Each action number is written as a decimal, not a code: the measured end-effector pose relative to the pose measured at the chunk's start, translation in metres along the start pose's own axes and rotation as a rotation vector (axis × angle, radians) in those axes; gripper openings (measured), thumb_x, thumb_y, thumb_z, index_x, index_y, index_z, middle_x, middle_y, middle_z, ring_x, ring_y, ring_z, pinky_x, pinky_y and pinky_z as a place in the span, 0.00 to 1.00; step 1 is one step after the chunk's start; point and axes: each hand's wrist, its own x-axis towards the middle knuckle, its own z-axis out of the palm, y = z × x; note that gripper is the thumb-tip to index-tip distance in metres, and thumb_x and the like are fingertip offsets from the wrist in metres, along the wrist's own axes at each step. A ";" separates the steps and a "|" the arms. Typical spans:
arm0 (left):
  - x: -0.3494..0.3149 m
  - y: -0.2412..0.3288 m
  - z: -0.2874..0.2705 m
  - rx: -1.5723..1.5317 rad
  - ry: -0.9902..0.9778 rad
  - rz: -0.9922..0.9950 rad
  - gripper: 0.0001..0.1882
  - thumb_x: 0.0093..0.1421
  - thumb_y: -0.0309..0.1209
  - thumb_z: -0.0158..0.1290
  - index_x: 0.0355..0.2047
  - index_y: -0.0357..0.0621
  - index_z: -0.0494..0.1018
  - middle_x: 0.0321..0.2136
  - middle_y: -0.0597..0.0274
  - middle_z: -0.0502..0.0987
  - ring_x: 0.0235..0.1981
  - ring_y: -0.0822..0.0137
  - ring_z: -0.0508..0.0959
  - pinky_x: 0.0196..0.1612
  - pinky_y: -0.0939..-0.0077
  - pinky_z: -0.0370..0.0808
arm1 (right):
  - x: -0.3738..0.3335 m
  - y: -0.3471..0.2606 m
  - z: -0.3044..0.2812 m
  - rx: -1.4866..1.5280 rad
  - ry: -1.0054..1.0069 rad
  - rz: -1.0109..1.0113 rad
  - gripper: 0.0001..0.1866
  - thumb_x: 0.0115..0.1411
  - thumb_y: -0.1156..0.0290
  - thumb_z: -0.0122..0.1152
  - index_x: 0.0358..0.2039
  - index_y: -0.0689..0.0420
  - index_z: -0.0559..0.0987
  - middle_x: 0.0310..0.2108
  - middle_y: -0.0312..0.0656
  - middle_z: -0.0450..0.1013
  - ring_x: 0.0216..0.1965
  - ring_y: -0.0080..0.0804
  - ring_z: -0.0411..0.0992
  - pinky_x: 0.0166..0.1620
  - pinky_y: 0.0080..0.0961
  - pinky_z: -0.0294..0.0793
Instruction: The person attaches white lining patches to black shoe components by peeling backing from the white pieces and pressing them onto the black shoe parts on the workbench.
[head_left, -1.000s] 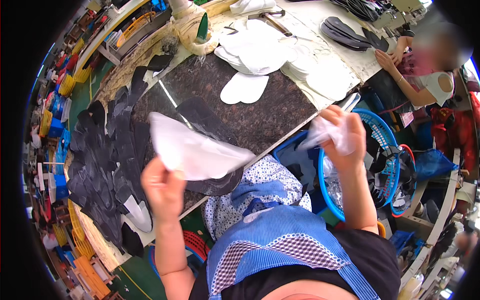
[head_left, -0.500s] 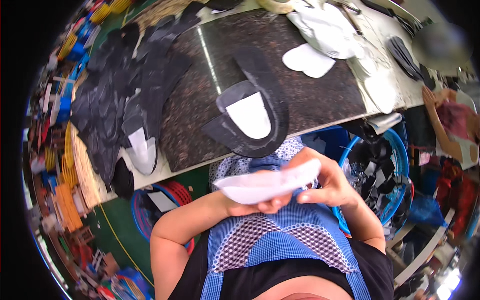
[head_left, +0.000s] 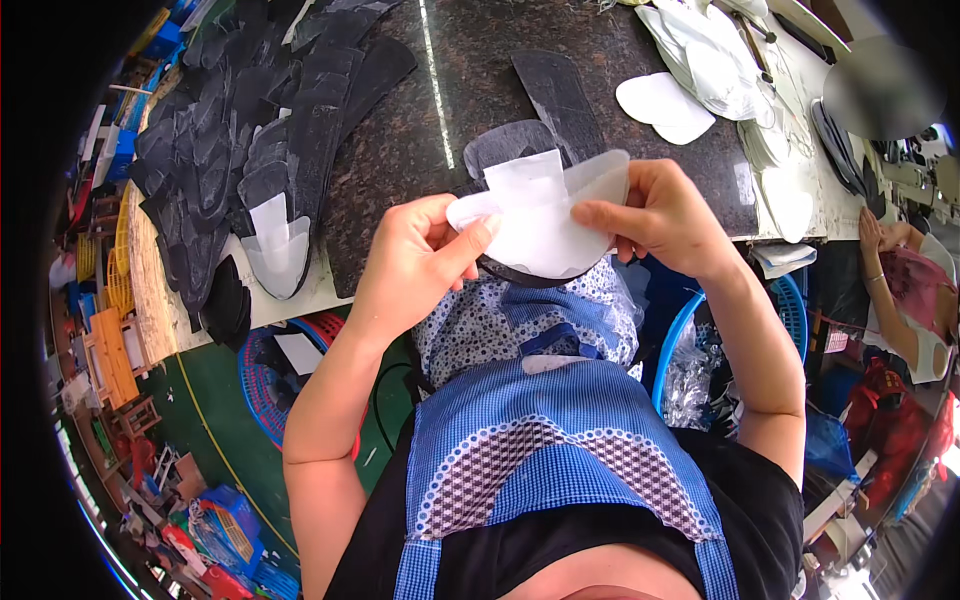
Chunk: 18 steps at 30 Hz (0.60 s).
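Note:
Over the near edge of the dark speckled tabletop (head_left: 455, 100), my two hands hold a thin white curved piece (head_left: 540, 238) stretched between them. My left hand (head_left: 415, 255) pinches its left end between thumb and fingers. At the opposite end, the thumb of my right hand (head_left: 668, 222) presses on top with the fingers beneath. Under it lies a black curved shoe-upper piece (head_left: 560, 95), mostly covered, its front edge just showing. A white straight-edged patch (head_left: 524, 174) sticks out behind the held piece; I cannot tell whether the two touch.
Piled black shoe pieces (head_left: 215, 140) lie at left, beside one bearing a white patch (head_left: 277, 262). White cut pieces (head_left: 665, 105) and a white bundle (head_left: 700, 55) are at right. Below the table stand a left basket (head_left: 262, 395) and a blue right basket (head_left: 795, 305). Another person (head_left: 910, 280) is far right.
My hands have moved forward and apart, from near my lap to the black shoe piece. The white piece, earlier seen almost edge-on, is now spread flat between both hands. The view has shifted.

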 end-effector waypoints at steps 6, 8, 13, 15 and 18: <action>0.004 -0.015 0.008 0.613 0.073 0.117 0.16 0.59 0.36 0.66 0.23 0.39 0.74 0.15 0.62 0.75 0.15 0.77 0.72 0.19 0.73 0.67 | 0.008 0.021 0.005 -0.132 -0.016 0.078 0.18 0.58 0.62 0.74 0.32 0.67 0.82 0.21 0.37 0.77 0.19 0.19 0.73 0.23 0.17 0.73; -0.001 -0.024 0.013 0.942 0.173 0.527 0.16 0.52 0.38 0.69 0.32 0.43 0.75 0.29 0.59 0.81 0.27 0.68 0.79 0.28 0.69 0.73 | 0.005 0.018 0.009 -0.255 0.039 0.092 0.18 0.56 0.62 0.73 0.32 0.67 0.82 0.21 0.42 0.78 0.19 0.24 0.75 0.24 0.23 0.74; -0.012 -0.037 0.049 1.055 -0.007 0.936 0.25 0.57 0.34 0.60 0.57 0.47 0.75 0.54 0.61 0.79 0.57 0.63 0.78 0.62 0.66 0.70 | 0.010 0.032 -0.007 -0.664 0.276 -0.139 0.25 0.50 0.52 0.76 0.31 0.62 0.77 0.19 0.46 0.77 0.19 0.37 0.77 0.27 0.32 0.75; -0.005 -0.055 0.049 1.116 -0.016 0.932 0.24 0.60 0.31 0.57 0.59 0.48 0.75 0.57 0.62 0.78 0.61 0.63 0.76 0.67 0.65 0.65 | 0.007 0.025 -0.026 -0.638 0.280 0.052 0.23 0.55 0.54 0.74 0.29 0.61 0.74 0.16 0.46 0.73 0.18 0.33 0.75 0.25 0.30 0.72; 0.001 -0.060 0.050 0.885 0.087 0.980 0.16 0.63 0.27 0.54 0.50 0.49 0.81 0.55 0.61 0.80 0.57 0.66 0.79 0.63 0.66 0.70 | 0.002 0.025 -0.025 -0.525 0.299 0.060 0.20 0.60 0.57 0.71 0.30 0.61 0.75 0.16 0.44 0.74 0.17 0.27 0.75 0.23 0.24 0.69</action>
